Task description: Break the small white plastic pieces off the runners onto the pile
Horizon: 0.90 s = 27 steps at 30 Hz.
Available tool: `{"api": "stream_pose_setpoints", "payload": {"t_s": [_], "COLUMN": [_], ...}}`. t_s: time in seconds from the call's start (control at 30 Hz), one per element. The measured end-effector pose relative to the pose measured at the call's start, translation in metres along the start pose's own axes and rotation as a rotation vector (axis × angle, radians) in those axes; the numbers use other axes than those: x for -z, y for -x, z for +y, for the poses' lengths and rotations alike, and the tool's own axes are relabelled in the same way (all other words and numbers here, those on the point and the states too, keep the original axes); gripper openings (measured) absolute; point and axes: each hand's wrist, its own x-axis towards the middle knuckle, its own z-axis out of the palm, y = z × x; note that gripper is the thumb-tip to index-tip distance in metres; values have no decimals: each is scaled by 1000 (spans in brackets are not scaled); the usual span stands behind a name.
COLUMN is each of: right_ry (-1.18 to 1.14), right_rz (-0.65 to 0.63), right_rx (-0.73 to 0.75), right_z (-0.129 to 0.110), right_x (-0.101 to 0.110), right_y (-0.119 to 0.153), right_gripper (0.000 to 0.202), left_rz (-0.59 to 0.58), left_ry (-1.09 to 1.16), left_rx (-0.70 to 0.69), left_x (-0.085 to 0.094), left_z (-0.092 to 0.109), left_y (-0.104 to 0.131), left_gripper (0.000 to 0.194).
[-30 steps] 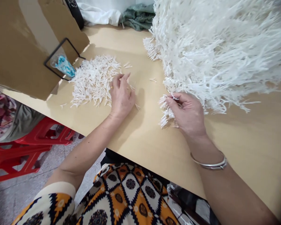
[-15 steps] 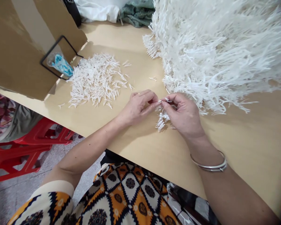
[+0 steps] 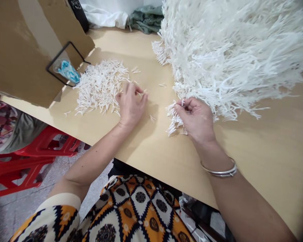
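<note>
My left hand hovers at the right edge of a pile of small white forked pieces. Its fingers are curved and apart, and nothing clear shows between them. One loose white piece lies on the table just to the right of it. My right hand is closed, thumb and forefinger pinching a white branched strand. Under and beside those fingertips sits a small clump of similar white bits. Right behind this hand rises a big heap of white branched strands.
A cardboard box stands at the left, with a black wire stand and a clear cup with blue-and-white contents before it. White cloth and dark green cloth lie at the back. Red stools are below left.
My left hand has parted from the right hand and moved left to the small pile, its fingers spreading. A loose piece now lies between the hands. The right hand keeps its pinch.
</note>
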Motion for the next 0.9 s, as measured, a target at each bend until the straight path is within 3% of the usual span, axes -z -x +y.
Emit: {"api": "stream_pose_setpoints", "payload": {"t_s": [0.03,0.1,0.23,0.33,0.6,0.8,0.9], "right_ry": [-26,-48,-55,-62,-77,231,245], "right_rz": [-5,-12,-42,-82,-173,9,31], "right_rx": [-3,2,12,1,-23,43,70], "right_z": [1,1,-3,-4,-4,-2,1], "right_x": [0,0,0,1,4,-6,-4], "right_y": [1,3,7,8,8,1,-5], "right_gripper": [12,11,6,9,8,5,8], "left_rz": [56,1,-394,-536,-579,-765,-720], "left_ry": [-61,-93,-2,-15,-7,210,186], "left_rx": [25,-33,-251,-304,-277,-335,-344], "left_x": [0,1,1,-3,-2,11,12], "left_z": [-2,0,21,30,30,37,34], "left_y": [-1,1,12,15,10,10,8], "left_gripper": [20,26,28,33,39,38,36]}}
